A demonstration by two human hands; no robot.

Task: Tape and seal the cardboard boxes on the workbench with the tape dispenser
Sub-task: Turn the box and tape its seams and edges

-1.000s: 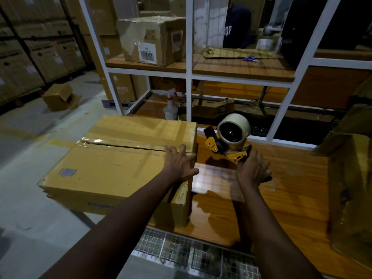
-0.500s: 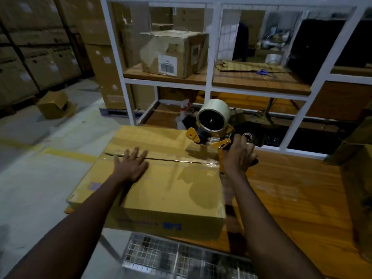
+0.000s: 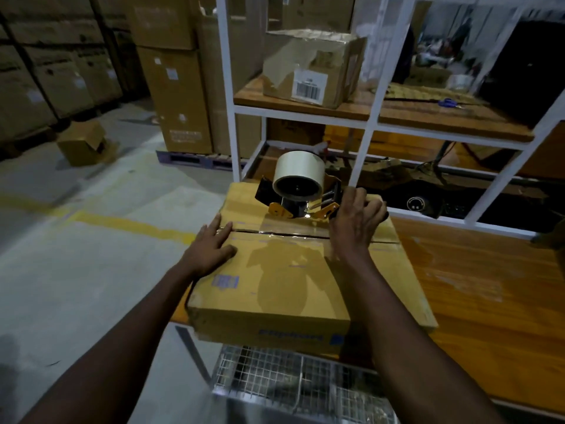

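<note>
While left hand lies spread on box — right hand, fingers curled, grips dispenser.

The cardboard box in front of you is matt brown card, with a strip of clear tape shining glossy along its top seam. Your tape dispenser has yellow plates that look like painted metal and carries a smooth, pale roll. The workbench is varnished wood, glossy, its grain showing. At its near edge you see a wire-mesh basket of bare metal.
</note>
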